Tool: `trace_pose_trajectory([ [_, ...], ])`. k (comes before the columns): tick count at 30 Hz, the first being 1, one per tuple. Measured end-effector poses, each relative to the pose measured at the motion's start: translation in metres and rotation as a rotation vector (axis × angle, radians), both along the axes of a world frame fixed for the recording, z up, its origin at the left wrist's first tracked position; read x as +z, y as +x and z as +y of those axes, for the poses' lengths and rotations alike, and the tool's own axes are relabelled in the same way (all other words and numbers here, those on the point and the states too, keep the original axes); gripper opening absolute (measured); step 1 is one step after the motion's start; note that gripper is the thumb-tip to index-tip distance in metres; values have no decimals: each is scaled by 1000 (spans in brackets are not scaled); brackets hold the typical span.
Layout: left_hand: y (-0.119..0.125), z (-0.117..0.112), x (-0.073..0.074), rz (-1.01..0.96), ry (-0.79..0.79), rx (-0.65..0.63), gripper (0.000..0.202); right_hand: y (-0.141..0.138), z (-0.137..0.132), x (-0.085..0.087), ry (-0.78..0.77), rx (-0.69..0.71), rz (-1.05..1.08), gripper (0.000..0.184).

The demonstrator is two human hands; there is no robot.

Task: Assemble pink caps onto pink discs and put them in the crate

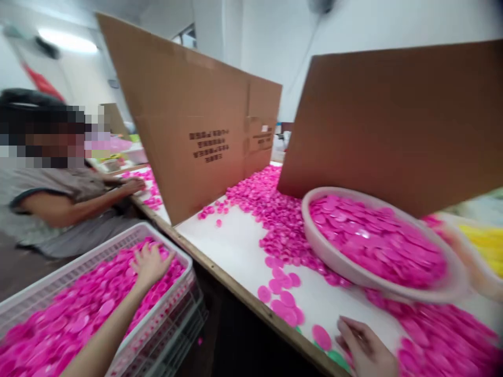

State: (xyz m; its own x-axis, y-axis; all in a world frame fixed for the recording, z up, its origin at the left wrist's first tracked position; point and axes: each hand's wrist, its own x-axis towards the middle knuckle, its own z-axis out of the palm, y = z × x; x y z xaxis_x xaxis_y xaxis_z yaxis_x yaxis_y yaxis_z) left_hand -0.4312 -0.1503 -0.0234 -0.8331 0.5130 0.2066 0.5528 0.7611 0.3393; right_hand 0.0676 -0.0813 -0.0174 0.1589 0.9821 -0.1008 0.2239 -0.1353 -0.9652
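My left hand (150,264) rests with its fingers spread on a heap of pink plastic discs (82,319) in a white plastic crate (74,264). My right hand (365,348) lies curled at the table's near edge, and its fingers hide whatever may be under them. A loose pink disc (322,337) sits just left of that hand, with green discs (338,360) partly showing below it. A round pale basin (328,251) full of pink discs sits tilted on the white tabletop (231,251), above my right hand.
Pink discs lie spread across the tabletop. Two cardboard panels (196,125) (393,125) stand upright on it. At left, a co-worker's hand (133,184) rests on more pink discs behind the first panel. Blurred yellow items (485,243) show at far right.
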Motion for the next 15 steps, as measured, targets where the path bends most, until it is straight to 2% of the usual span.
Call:
trace_pose_trajectory([
  [2,61,53,29,127,99,-281,53,-6,-1,4,81,-24,73,43],
  [3,93,78,40,145,133,-380,49,-8,-1,5,122,-41,90,41],
  [6,188,142,52,56,147,-638,49,-8,-4,5,225,-83,90,35],
  [9,263,184,44,-66,69,-832,55,-6,-9,5,316,-71,57,31],
  [11,296,195,33,-38,33,-907,58,-6,-13,5,361,-60,35,29],
  [13,314,196,22,65,52,-963,56,-8,-17,4,393,-63,23,27],
  [15,318,190,13,156,93,-1012,51,-7,-19,5,418,-62,18,25],
])
